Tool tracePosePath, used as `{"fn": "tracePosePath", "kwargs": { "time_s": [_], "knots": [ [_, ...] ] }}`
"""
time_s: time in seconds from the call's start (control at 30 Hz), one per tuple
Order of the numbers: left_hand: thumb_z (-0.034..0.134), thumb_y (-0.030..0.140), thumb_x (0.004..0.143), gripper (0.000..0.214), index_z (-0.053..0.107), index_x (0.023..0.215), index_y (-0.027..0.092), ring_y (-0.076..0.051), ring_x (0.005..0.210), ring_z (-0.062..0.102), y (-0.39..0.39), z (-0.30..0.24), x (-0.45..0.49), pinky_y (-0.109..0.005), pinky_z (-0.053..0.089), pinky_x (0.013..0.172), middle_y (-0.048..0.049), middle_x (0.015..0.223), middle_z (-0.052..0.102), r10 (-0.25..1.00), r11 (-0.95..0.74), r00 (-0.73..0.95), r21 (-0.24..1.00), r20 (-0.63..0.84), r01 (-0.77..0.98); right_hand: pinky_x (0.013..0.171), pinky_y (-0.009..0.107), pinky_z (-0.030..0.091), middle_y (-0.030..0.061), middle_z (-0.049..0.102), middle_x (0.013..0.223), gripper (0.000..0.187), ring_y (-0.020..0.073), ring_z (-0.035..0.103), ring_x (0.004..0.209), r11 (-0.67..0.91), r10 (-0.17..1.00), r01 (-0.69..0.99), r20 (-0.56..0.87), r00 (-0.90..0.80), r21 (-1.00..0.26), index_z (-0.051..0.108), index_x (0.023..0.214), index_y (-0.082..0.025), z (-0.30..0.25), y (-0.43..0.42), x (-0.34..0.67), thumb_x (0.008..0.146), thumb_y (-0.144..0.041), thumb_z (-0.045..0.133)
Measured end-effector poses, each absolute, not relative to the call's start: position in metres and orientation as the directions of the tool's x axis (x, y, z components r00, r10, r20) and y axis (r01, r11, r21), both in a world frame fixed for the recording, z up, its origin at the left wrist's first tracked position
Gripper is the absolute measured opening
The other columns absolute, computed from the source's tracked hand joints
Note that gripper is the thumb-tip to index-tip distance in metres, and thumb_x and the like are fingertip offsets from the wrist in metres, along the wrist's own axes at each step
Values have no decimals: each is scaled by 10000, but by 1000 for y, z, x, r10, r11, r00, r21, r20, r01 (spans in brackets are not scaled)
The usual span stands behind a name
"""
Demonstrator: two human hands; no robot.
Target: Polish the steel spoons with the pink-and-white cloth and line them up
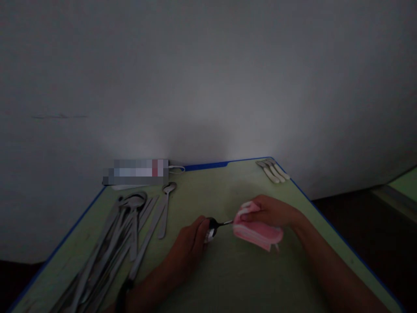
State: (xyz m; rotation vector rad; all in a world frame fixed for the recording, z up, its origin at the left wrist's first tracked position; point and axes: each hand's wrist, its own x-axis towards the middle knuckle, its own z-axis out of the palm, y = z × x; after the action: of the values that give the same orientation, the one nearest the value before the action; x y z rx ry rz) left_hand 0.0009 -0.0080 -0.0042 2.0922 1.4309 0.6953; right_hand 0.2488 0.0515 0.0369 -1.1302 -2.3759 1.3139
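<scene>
Spoon of shiny metal (213,224) | over pale-green, blue-edged tabletop (208,189) | long axis crosswise, bowl left, handle right | bowl end: we grip it in our left hand (193,238) | handle end: hidden in folded pink-and-white cloth (256,234), which we pinch in our right hand (269,212)

Cloth (252,232): pink and white. Spoon (213,223): silver-grey. Desk (208,189): pale green, blue edging. Utensil handles (271,174): cream. Wall (208,87): grey.
</scene>
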Motion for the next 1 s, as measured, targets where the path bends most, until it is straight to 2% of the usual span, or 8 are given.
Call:
{"fn": "tracePosePath", "kwargs": {
  "time_s": [0.17,0.3,0.4,0.5,0.67,0.77,0.87,1.0],
  "knots": [
    [235,266,933,327,553,881,208,-155,702,567,-7,-3,3,-255,421,684,-16,801,599,915,-342,395,685,86,643,493,196,310,-4,580,612,285,89,466,540,479,663,548,-127,-738,-686,621,709,-137,37,37,222,802,-386,517],
    [245,310,945,336,541,831,199,-147,660,564,-7,1,7,-245,407,638,-1,735,584,909,-318,414,706,40,632,531,208,320,3,598,634,213,102,497,578,539,683,581,-88,-725,-610,609,703,-151,33,33,216,799,-316,514],
    [275,340,933,328,542,808,195,-152,656,560,-6,3,9,-244,401,609,-3,725,584,921,-306,385,716,56,627,552,215,336,12,627,673,203,112,520,603,507,704,613,-118,-700,-606,629,746,-156,33,38,225,788,-327,529],
    [270,391,919,368,537,765,189,-149,558,527,-3,4,9,-243,392,536,12,619,539,972,-183,231,782,51,596,572,218,355,23,653,740,266,120,534,640,431,719,609,-155,-678,-666,656,829,-157,38,47,241,798,-382,519],
    [284,489,897,409,459,674,195,-103,361,401,1,4,8,-209,326,392,79,454,384,991,84,71,940,-113,331,531,208,354,12,630,695,375,105,495,576,262,736,557,-210,-644,-788,667,857,-152,35,58,256,794,-481,498],
    [357,470,879,335,476,741,189,-106,415,449,2,2,8,-205,346,408,61,528,467,993,54,94,971,-78,234,505,203,344,-6,598,640,403,92,456,527,198,776,505,-181,-605,-840,654,797,-151,21,59,246,800,-511,473],
    [486,388,834,230,518,910,173,-153,687,579,2,0,9,-241,444,588,-17,797,605,996,-32,84,962,10,271,529,206,359,-2,587,645,411,93,461,542,198,781,446,-134,-610,-873,638,787,-147,11,55,229,829,-500,432],
    [463,361,854,277,552,1034,170,-188,854,585,1,2,7,-293,451,727,-69,1080,596,985,-95,167,936,40,338,539,211,364,1,592,667,378,96,467,553,247,776,446,-100,-622,-860,628,789,-148,10,45,211,836,-469,434]
  ]
}}
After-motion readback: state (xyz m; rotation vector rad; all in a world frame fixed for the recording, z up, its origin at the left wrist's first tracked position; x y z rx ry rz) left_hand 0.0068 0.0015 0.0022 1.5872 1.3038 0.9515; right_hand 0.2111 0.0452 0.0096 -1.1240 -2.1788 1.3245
